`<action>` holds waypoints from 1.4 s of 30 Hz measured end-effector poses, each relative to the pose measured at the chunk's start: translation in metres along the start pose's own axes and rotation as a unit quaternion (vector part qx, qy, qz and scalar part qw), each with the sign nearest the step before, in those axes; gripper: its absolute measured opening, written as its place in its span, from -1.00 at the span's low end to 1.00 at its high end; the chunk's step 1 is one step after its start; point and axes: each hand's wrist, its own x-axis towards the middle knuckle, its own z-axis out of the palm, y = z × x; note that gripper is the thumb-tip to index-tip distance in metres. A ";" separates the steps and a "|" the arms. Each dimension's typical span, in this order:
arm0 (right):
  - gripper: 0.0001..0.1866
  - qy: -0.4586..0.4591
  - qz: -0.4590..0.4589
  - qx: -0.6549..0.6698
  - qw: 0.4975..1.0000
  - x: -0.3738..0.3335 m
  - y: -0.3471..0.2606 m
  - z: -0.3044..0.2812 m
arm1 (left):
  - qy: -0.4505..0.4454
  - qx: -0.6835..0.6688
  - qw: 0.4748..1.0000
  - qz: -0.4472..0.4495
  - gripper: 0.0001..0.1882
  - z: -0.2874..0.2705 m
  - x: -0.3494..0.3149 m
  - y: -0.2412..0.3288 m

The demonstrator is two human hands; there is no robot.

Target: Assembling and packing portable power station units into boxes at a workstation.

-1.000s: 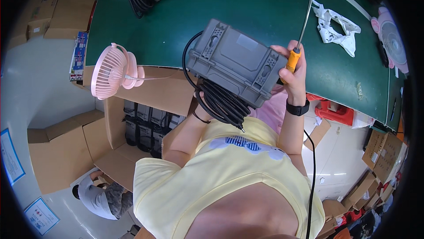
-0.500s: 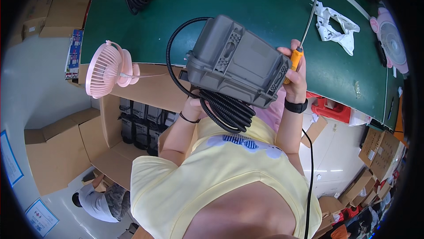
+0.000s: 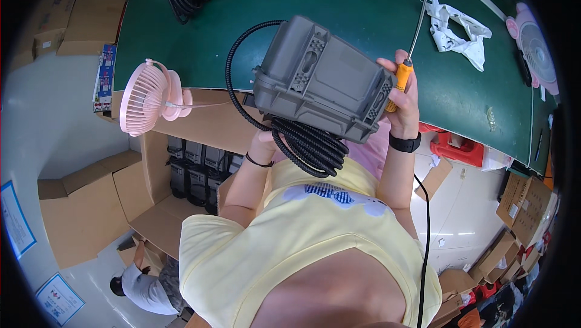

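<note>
We see the grey box (image 3: 321,89) held up above the green bench (image 3: 363,1), tilted, its ribbed underside toward us. The right hand (image 3: 402,101) grips it at its right end, fingers curled, and the same fingers pinch an orange-handled screwdriver (image 3: 396,82) whose thin shaft runs up and away from the fingertips. A black band (image 3: 404,143) sits on that wrist, just below the hand. The left hand (image 3: 264,143) is under the box's lower left corner, mostly hidden by it; we cannot tell how its fingers are set, only that it props the box from beneath. A coil of black ribbed hose (image 3: 308,146) hangs from the box just right of the left hand, and one loop arcs up past the box's left side. Well left of the left hand stands a pink fan (image 3: 145,95). Beyond the right fingers, further across the bench, lies a white rag (image 3: 457,28).
</note>
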 end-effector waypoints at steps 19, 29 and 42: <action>-0.37 -0.012 -0.001 0.012 1.000 0.001 -0.003 0.002 | -0.018 0.005 1.000 0.013 -0.91 -0.012 0.000 0.002; -0.40 -0.033 -0.009 -0.151 0.988 0.003 -0.002 0.012 | -0.026 0.049 0.996 0.071 -0.90 -0.045 0.005 -0.041; -0.38 -0.001 -0.043 -0.489 0.871 0.000 0.028 0.058 | -0.236 -0.268 0.912 -0.201 -0.83 -0.025 0.134 -0.103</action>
